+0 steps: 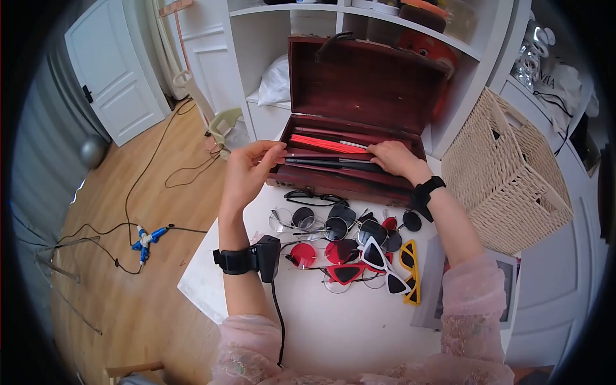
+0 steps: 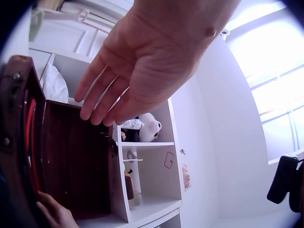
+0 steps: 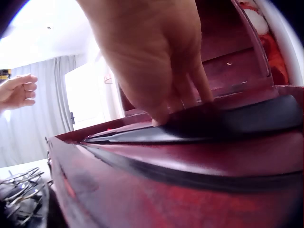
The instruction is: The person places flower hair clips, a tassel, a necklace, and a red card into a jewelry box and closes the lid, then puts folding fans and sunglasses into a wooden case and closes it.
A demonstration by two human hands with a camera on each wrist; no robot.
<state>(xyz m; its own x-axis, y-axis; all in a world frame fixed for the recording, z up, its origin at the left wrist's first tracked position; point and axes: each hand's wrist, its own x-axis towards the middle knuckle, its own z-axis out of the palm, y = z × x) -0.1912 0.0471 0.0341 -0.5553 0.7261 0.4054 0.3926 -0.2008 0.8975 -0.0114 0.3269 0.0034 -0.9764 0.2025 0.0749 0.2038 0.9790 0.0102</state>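
A dark red wooden box [image 1: 351, 190] stands on the white table with its lid raised. Inside lie bright red sticks [image 1: 327, 144] and long slim black pieces [image 3: 256, 115] beside dark red ones, resembling folded fans. My right hand [image 1: 394, 158] reaches into the box; in the right wrist view its fingers extend down behind a black piece, their tips hidden. Beside the box's left end, my left hand [image 1: 247, 170] holds nothing, its fingers loosely extended in the left wrist view. Several sunglasses lie before the box, among them white [image 1: 385, 266] and yellow [image 1: 412, 273] pairs.
A woven basket [image 1: 507, 173] stands right of the box, and white shelving [image 1: 256, 45] rises behind it. On the floor at left are black cables and a blue-and-white connector [image 1: 147, 242]. A cable hangs from the left wrist camera [image 1: 268, 258] over the table.
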